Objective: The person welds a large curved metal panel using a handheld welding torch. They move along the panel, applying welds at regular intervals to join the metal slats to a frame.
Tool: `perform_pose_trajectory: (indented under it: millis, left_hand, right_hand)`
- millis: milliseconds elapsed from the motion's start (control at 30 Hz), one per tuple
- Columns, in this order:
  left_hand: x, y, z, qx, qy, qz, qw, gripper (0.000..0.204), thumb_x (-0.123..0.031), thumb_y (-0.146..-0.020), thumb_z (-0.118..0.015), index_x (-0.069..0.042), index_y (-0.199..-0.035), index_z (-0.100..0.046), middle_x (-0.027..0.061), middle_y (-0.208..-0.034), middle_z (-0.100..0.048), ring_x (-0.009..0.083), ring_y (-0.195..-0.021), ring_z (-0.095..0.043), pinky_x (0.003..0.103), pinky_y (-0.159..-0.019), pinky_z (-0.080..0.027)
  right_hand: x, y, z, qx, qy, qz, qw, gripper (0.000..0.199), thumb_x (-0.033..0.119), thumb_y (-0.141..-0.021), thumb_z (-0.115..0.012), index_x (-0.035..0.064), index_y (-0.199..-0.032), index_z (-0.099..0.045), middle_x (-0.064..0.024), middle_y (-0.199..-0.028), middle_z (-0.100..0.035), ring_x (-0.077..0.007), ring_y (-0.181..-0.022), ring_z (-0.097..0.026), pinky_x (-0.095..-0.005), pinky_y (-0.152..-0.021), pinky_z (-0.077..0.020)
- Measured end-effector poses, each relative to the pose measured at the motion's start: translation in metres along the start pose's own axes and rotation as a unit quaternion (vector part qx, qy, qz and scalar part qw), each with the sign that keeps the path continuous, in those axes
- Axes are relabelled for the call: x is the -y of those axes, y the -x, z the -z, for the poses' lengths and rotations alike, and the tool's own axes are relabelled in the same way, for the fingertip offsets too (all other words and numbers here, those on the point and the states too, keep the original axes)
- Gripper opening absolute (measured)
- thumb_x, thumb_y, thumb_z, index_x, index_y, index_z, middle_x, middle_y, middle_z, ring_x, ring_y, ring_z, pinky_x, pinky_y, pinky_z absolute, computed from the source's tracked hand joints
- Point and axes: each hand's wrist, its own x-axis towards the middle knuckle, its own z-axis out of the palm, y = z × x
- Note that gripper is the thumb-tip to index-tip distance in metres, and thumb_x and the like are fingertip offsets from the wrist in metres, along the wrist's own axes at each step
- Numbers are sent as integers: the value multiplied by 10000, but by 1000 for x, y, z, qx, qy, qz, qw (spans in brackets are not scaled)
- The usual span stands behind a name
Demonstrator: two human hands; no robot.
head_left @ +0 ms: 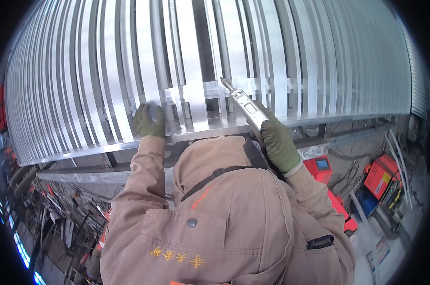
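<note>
My right hand (279,142), in a green glove, is closed round the grip of a silver welding gun (247,105). The gun's narrow nozzle points up and to the left, over the gaps between the slats. To the left, my left hand (149,121), also gloved in green, lies at the near edge of a large panel of shiny metal slats (193,76). Its thumb and fingers straddle the end of one metal slat (150,78). A cross rail (200,125) runs along the panel's near edge, under the slat ends.
Below the panel runs a metal support beam (96,176). Scrap rods and offcuts (65,221) clutter the floor at left. At right are a red machine with a small screen (319,167), another red unit (381,175) and loose cables (350,175).
</note>
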Motion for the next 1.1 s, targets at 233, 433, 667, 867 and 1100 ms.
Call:
perform_pose_trajectory:
  millis: [233,433,667,867,1100]
  left_hand:
    - [-68,-10,28,304,107,-165,932,272,-366,-995,-825,-101,-1051,-844,140,-1215,-826,405,-1229,-738,505,-1126,-541]
    - [-85,24,53,403,-55,-261,875,641,-696,-998,-721,-112,-1231,-845,177,-1348,-807,438,-1257,-750,534,-1092,-585]
    - [-102,25,50,452,-68,-280,844,990,-814,-945,-698,-75,-1599,-617,239,-1450,-751,490,-1340,-705,555,-1146,-549]
    - [-106,28,46,486,-101,-281,822,1008,-823,-987,-628,-70,-1650,-531,228,-1505,-729,452,-1386,-696,569,-1140,-501]
    - [-88,44,28,405,-90,-329,849,979,-781,-973,-676,-66,-1630,-554,242,-1359,-784,479,-1260,-745,584,-1055,-570]
  right_hand:
    - [1,13,-9,-8,41,7,999,856,675,-1155,-591,32,-1714,-517,-262,-1267,-797,-286,-1103,-776,-401,-992,-588]
    - [-1,15,-13,-25,44,48,998,917,710,-1140,-585,-8,-1705,-507,-313,-1302,-781,-352,-1185,-797,-422,-998,-595]
    - [-14,14,-17,-27,39,69,997,877,665,-1151,-602,-15,-1697,-511,-299,-1206,-804,-351,-1131,-817,-431,-947,-608]
    - [-11,20,-16,-32,57,67,996,845,653,-1159,-597,-2,-1688,-529,-283,-1104,-809,-342,-1022,-831,-426,-896,-613]
    - [-17,21,-16,-35,69,78,994,840,656,-1160,-588,-2,-1680,-540,-267,-1037,-811,-349,-955,-831,-434,-870,-609]
